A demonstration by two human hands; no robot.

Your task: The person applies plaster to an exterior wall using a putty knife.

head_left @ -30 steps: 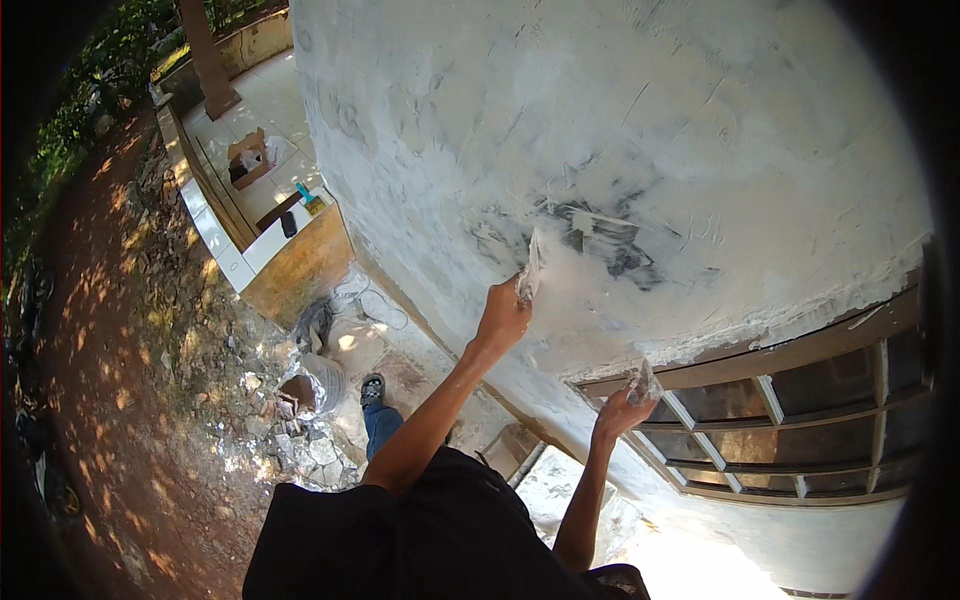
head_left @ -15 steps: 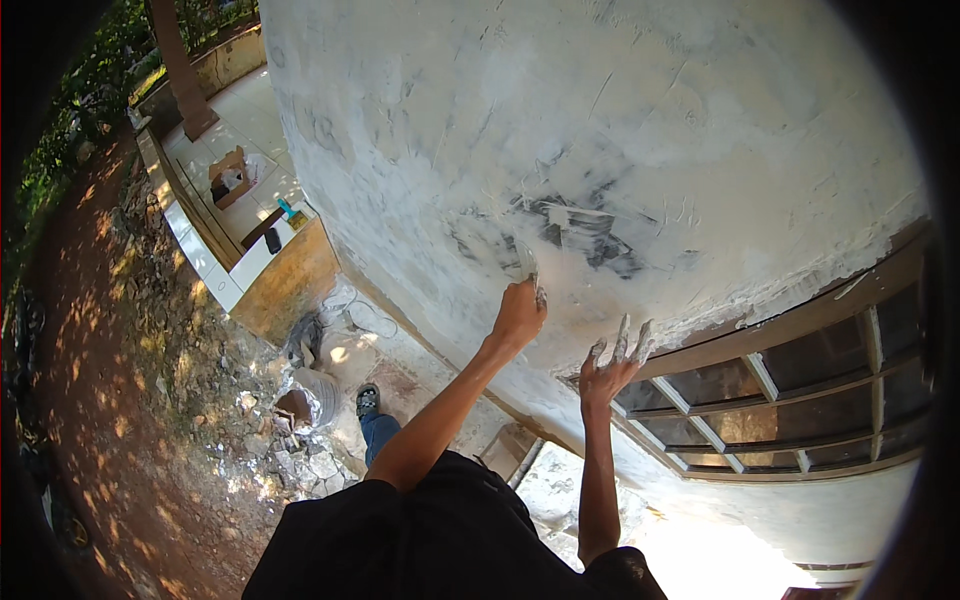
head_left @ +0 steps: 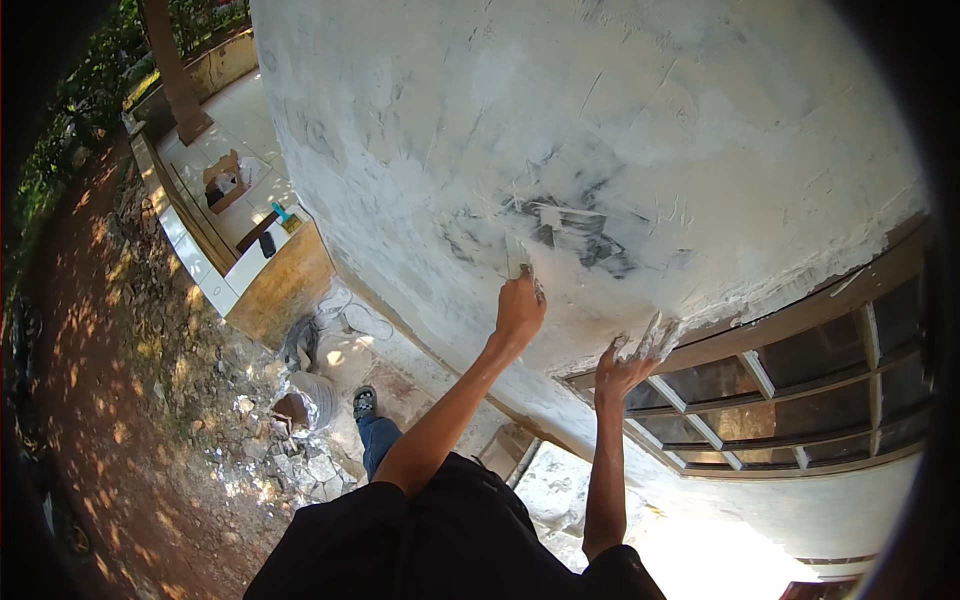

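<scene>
Gripping left hand point(head_left: 521, 308): centre of the frame, fingers curled tightly around a pale scraper point(head_left: 515, 252), whose blade points up at the wall point(head_left: 400, 170).
Right hand point(head_left: 624, 374): right of centre, fingers stretched and parted, smeared with pale paste (whether it holds anything, I cannot tell), beside the brown window frame point(head_left: 822, 312).
Dark patch point(head_left: 595, 240): centre, on the wall, just right of the scraper.
Bucket point(head_left: 322, 390): lower left of the frame, near a shoe point(head_left: 364, 402).
</scene>
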